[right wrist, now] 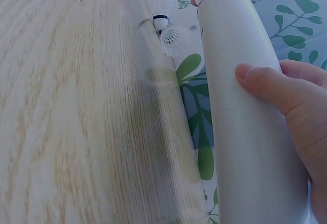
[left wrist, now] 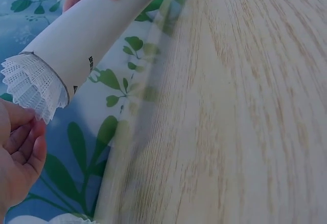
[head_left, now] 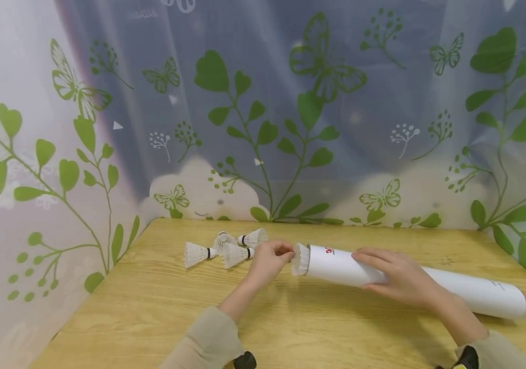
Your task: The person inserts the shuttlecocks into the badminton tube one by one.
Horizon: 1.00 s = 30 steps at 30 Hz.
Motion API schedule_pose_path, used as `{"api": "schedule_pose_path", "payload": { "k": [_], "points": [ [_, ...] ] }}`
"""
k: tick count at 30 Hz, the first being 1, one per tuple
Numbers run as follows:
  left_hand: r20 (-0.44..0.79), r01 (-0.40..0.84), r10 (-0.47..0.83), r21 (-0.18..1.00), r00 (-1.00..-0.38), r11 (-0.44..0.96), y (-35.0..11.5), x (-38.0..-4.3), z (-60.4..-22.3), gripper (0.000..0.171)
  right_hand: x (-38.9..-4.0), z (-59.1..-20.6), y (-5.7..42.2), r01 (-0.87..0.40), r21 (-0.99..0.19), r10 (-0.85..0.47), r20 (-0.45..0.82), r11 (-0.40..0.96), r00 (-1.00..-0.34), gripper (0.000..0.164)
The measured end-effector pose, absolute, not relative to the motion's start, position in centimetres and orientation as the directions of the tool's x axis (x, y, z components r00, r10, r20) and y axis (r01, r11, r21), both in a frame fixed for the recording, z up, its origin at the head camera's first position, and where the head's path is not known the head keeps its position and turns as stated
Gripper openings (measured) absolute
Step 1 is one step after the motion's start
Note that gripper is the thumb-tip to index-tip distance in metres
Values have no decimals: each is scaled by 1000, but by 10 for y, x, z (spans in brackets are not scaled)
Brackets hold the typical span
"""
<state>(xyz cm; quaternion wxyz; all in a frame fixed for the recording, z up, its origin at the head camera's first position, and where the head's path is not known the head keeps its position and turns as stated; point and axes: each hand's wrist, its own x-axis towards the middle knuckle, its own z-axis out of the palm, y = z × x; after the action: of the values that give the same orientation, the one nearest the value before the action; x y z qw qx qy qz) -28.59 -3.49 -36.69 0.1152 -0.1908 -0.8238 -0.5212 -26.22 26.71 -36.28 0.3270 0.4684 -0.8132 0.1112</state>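
Note:
A long white shuttlecock tube (head_left: pixel 337 265) slants across the right half of the table, its left end raised. My right hand (head_left: pixel 399 277) grips it around the middle, thumb on the near side, as the right wrist view shows the thumb (right wrist: pixel 260 78) pressed along the wall. Out of the tube's left mouth sticks the skirt of a white shuttlecock (head_left: pixel 300 260); its cork is hidden inside. With thumb and forefinger my left hand (head_left: pixel 267 261) pinches the skirt's edge. The left wrist view shows those fingertips (left wrist: pixel 37 120) at the rim of the skirt (left wrist: pixel 36 86).
Several white shuttlecocks (head_left: pixel 197 254) with dark bands lie in a loose group left of and behind my left hand. They rest on a light wooden table (head_left: pixel 152 307). A curtain (head_left: pixel 263 128) printed with green leaves and butterflies hangs along the table's back and sides.

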Motion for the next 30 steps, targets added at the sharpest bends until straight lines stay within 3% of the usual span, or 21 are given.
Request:
{"api": "schedule_pose_path", "payload": {
  "k": [30],
  "points": [
    [365, 437, 244, 803, -898, 405, -25, -287, -373, 8, -260, -362, 263, -836, 115, -681, 644, 536, -348, 66]
  ]
}}
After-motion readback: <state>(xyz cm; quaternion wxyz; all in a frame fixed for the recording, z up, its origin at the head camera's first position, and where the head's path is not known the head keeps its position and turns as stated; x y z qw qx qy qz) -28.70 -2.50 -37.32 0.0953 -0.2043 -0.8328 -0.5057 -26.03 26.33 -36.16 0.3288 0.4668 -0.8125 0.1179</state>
